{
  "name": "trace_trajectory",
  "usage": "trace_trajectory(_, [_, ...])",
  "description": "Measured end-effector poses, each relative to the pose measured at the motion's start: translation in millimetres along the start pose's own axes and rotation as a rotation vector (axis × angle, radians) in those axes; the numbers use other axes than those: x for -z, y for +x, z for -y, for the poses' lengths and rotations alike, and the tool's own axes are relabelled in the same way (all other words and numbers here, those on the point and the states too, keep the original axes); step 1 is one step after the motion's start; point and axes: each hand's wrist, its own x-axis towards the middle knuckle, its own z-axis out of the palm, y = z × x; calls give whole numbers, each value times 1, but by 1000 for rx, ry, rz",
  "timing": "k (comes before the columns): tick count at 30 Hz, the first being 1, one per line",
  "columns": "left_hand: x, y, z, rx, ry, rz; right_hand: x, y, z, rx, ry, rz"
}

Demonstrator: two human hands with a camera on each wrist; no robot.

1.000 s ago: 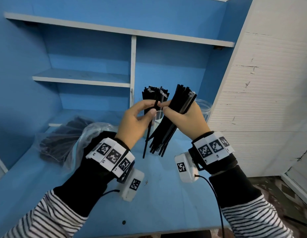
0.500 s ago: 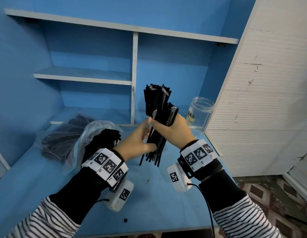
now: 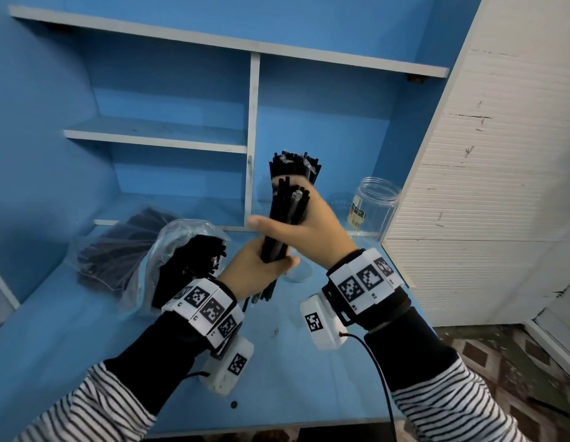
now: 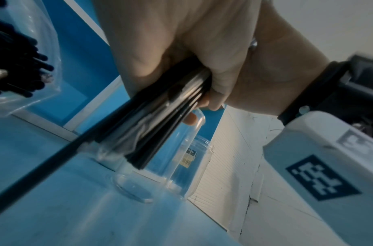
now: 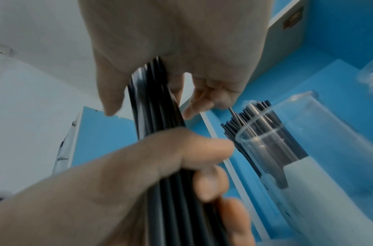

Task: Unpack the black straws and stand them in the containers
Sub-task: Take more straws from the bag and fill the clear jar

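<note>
**Straw bundle held over the blue table**

Head view: a blue table (image 3: 86, 346) with blue shelving (image 3: 156, 135) behind and a white panelled wall (image 3: 500, 186) beside it is seen. Above the table, a bundle of black straws (image 3: 287, 224) is clasped by the left hand (image 3: 255, 272) low and the right hand (image 3: 309, 231) higher. Left of the bundle lies a plastic bag (image 3: 143, 256) of straws; right of it stands an empty jar (image 3: 374, 205).

Left wrist view: the bundle's lower ends (image 4: 151, 133) hang above a clear container (image 4: 160, 166).

Right wrist view: beside the bundle (image 5: 160, 116), a container of straws (image 5: 271, 138) is shown.

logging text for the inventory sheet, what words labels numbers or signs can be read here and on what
No words or numbers read legibly.
Label on the empty clear jar: print and a barcode, too blurred to read.
Wrist bands: square black-and-white marker codes with tiny characters below, too small to read.
Wrist camera housings: a marker code each, no words.
</note>
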Motion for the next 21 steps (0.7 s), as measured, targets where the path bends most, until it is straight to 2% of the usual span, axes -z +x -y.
trace_trajectory(3, [2,1,3,19,21,27,9,3,13,208,155,-90])
trace_trajectory(6, [4,-1,1,24,20,27,4,5,13,361,104,-47])
trace_trajectory(10, [5,-1,-3,27,-15,22,-9,7,-3,346,-231,61])
trace_trajectory(13, [6,-1,-4,68,37,33,-8,7,-1,354,-164,22])
trace_trajectory(17, [5,-2,-1,107,124,67,-6,6,3,350,-204,102])
trace_trajectory(19, [5,-4,-5,102,62,49,-2,3,4,308,-200,85])
trace_trajectory(21, [7,-3,-6,76,-17,12,6,1,4,233,-121,9])
